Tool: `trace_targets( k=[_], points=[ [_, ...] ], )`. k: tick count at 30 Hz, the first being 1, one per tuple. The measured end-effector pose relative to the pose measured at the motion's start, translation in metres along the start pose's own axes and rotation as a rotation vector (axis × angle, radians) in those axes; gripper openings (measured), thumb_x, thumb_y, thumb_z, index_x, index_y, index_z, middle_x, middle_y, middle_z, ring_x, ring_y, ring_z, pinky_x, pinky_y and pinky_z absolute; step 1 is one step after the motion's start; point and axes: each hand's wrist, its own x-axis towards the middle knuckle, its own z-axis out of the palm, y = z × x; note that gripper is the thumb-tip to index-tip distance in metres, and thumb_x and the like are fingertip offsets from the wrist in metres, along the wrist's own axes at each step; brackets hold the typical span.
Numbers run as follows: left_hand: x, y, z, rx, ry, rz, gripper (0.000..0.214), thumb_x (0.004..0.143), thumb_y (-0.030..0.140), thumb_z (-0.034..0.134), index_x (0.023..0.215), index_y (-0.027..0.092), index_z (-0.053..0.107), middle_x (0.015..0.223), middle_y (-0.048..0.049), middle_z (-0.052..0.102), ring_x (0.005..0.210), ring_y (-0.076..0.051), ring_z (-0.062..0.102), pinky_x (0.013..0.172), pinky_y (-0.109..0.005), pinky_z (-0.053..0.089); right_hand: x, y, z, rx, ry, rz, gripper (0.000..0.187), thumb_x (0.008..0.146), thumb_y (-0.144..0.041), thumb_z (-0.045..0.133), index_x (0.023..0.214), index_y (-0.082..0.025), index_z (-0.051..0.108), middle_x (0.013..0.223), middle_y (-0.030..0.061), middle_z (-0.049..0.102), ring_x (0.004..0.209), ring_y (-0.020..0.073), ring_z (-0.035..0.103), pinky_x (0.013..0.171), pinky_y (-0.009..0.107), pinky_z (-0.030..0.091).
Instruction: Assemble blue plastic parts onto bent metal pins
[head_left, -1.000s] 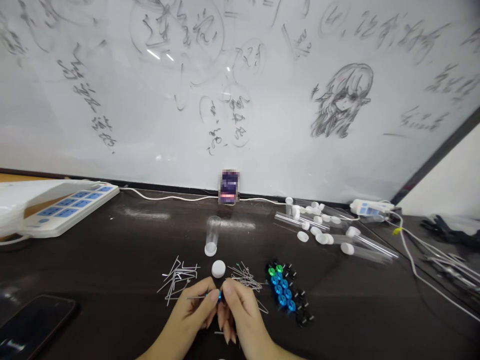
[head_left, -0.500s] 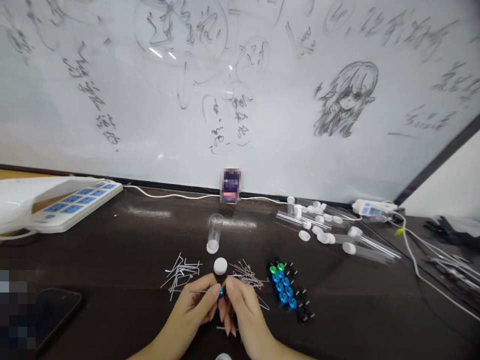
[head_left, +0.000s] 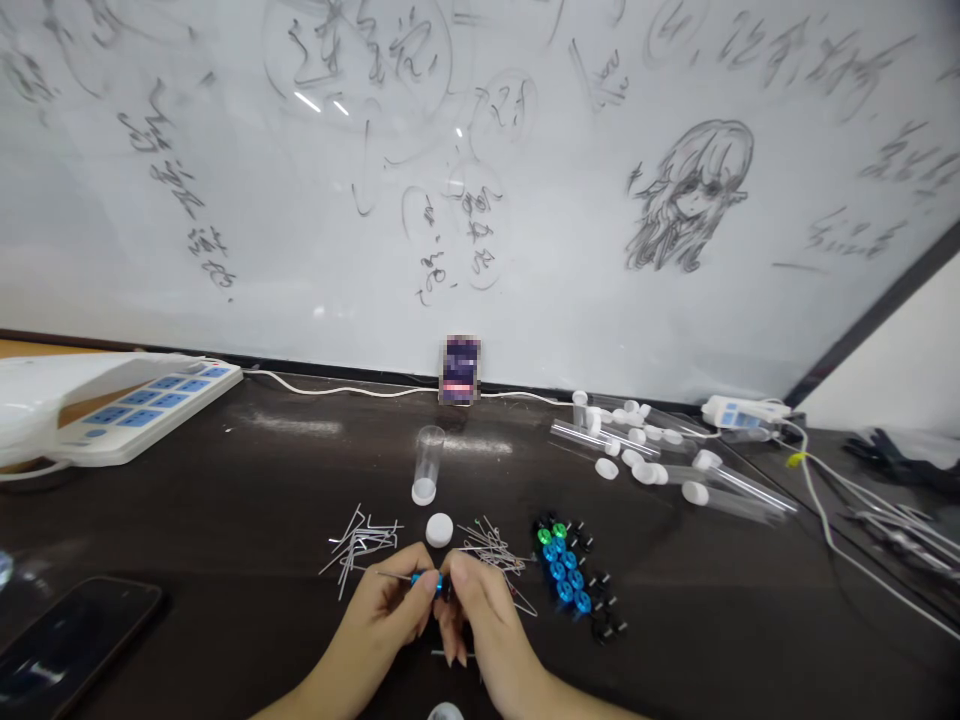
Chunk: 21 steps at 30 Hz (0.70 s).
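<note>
Above the dark table my left hand (head_left: 394, 610) is closed in a pinch on a small shiny blue round piece (head_left: 438, 580). A thin metal rod (head_left: 392, 574) sticks out to the left from the piece. Against its right side, the thumb and fingers of my right hand (head_left: 487, 612) are pressed together; what they grip is hidden. A white cap (head_left: 439, 530) lies just beyond my fingers. Bent metal rods (head_left: 364, 540) are piled to the left, and thinner bent wires (head_left: 491, 548) to the right. Another metal rod (head_left: 448, 653) shows below my fingers.
Rows of blue and green round pieces (head_left: 565, 568) with black screw-like parts (head_left: 602, 605) lie to the right. A clear tube (head_left: 430, 455) stands behind the cap. More tubes and caps (head_left: 643, 472) lie back right. A phone (head_left: 75, 640) and power strip (head_left: 142, 415) are left.
More of the blue piece shows beside my left thumb, and the rod in that hand is tilted slightly differently. Both hands stay together in nearly the same place. The view has shifted slightly.
</note>
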Motion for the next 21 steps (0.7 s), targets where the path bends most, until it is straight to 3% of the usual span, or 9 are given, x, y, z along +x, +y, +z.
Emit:
trace_targets(
  k=[4, 8, 14, 21],
  points=[
    [0.001, 0.0, 0.0, -0.024, 0.015, -0.003, 0.039, 0.085, 0.05, 0.057, 0.066, 0.018, 0.047, 0.051, 0.0076, 0.036, 0.045, -0.007, 0.023, 0.042, -0.021, 0.015, 0.0, -0.006, 0.002, -0.072, -0.007, -0.036, 0.044, 0.096, -0.051, 0.044, 0.068, -0.017, 0.047, 0.048, -0.0071, 0.041, 0.037, 0.0047, 0.035, 0.037, 0.017, 0.023],
    [0.002, -0.001, 0.0, -0.11, 0.016, -0.049, 0.041, 0.083, 0.05, 0.061, 0.063, 0.019, 0.044, 0.05, 0.009, 0.033, 0.043, -0.006, 0.02, 0.041, -0.02, 0.013, -0.002, -0.009, 0.001, -0.097, -0.01, -0.07, 0.034, 0.094, -0.048, 0.049, 0.078, -0.018, 0.047, 0.051, -0.009, 0.039, 0.039, 0.005, 0.037, 0.039, 0.016, 0.027],
    [0.002, -0.01, -0.005, -0.195, -0.087, -0.062, 0.037, 0.085, 0.046, 0.059, 0.065, 0.017, 0.048, 0.047, 0.008, 0.038, 0.04, -0.005, 0.021, 0.04, -0.02, 0.013, -0.005, -0.007, -0.001, -0.125, -0.027, -0.115, 0.027, 0.093, -0.045, 0.052, 0.086, -0.019, 0.046, 0.063, -0.0068, 0.042, 0.042, 0.0049, 0.039, 0.04, 0.016, 0.03],
    [0.0, -0.007, -0.005, -0.251, -0.144, -0.08, 0.032, 0.082, 0.044, 0.063, 0.071, 0.018, 0.048, 0.05, 0.0077, 0.042, 0.04, -0.004, 0.022, 0.039, -0.019, 0.014, -0.006, -0.008, 0.0, -0.071, -0.032, -0.118, 0.031, 0.093, -0.05, 0.048, 0.087, -0.02, 0.044, 0.059, -0.0078, 0.042, 0.041, 0.0054, 0.038, 0.04, 0.016, 0.031]
  ],
)
